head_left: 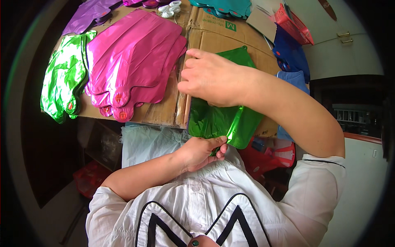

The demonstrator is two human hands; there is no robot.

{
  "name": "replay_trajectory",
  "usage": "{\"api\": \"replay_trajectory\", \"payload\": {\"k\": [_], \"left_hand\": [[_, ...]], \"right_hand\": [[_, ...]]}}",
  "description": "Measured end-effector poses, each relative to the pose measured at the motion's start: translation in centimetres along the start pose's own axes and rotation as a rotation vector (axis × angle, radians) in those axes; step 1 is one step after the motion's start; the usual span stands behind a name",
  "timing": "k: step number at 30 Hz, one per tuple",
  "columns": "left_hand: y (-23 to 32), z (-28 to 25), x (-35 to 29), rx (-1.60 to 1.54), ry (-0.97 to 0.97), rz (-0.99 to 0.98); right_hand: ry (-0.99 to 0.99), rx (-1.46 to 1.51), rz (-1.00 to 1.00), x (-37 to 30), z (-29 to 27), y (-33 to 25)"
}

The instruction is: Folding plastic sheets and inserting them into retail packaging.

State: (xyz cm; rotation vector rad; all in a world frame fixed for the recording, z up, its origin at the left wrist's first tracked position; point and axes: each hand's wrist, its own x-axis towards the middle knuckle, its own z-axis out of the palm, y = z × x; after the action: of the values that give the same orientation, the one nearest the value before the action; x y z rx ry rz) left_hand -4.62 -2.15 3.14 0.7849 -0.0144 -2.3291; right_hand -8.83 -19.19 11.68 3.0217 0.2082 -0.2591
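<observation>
A flat dark green foil balloon lies over the near edge of the cardboard, directly before me. My left hand pinches its near edge between thumb and fingers, close to my waist. Above the foil, my right hand reaches across to the left, its fingers curled and the forearm passing over the foil's right side. Whatever those fingers hold, if anything, is hidden. Left of my right hand rests a stack of pink foil balloons, and beyond it a shiny light green stack.
Flattened cardboard covers the table. Purple foils, white ribbon rolls and teal foils lie at the far side. Dark blue foils and a red plastic basket are at the right. Below the table sits something red.
</observation>
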Motion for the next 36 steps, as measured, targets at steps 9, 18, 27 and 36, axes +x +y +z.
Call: {"api": "replay_trajectory", "payload": {"k": [9, 18, 27, 36], "left_hand": [[0.0, 0.0, 0.0, -0.077, -0.032, -0.004], [0.2, 0.2, 0.2, -0.066, 0.014, 0.035], [0.1, 0.1, 0.2, -0.047, 0.003, 0.054], [0.1, 0.0, 0.4, -0.063, -0.018, 0.059]], "right_hand": [[0.155, -0.051, -0.094, -2.4, -0.1, 0.2], [0.442, -0.144, -0.126, -6.6, 2.4, -0.2], [0.388, -0.101, -0.012, -8.7, 4.1, -1.8], [0.319, -0.040, 0.043, -8.5, 3.4, -2.1]]}}
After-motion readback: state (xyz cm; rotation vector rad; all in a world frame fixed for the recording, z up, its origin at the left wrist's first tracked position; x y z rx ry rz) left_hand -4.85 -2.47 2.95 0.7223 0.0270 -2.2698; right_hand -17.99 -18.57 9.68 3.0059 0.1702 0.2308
